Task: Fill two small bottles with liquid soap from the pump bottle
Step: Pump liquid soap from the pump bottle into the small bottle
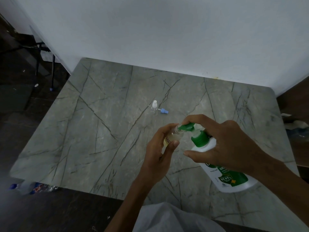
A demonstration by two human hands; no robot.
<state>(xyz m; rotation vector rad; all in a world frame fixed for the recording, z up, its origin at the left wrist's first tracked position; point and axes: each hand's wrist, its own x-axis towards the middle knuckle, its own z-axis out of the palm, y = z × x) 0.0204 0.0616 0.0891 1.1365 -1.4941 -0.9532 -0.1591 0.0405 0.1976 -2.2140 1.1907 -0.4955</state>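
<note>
Near the surface's (100, 131) right edge, my right hand (225, 143) presses flat-fingered on the pump bottle (234, 180), spout meeting the small bottle (173, 136) gripped in my left hand (158, 151); farther off, mid-surface, stands the second small bottle (154, 108).

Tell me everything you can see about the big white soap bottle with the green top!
The pump bottle is white and plastic-looking, with a green label that reads 99.99%. It has a green collar and a green pump head on top. It stands on the grey stone-patterned table, towards its right side. The right hand reaches over it, fingers on the pump head. The spout meets the mouth of a small clear bottle holding yellowish liquid, gripped by the left hand.
</note>
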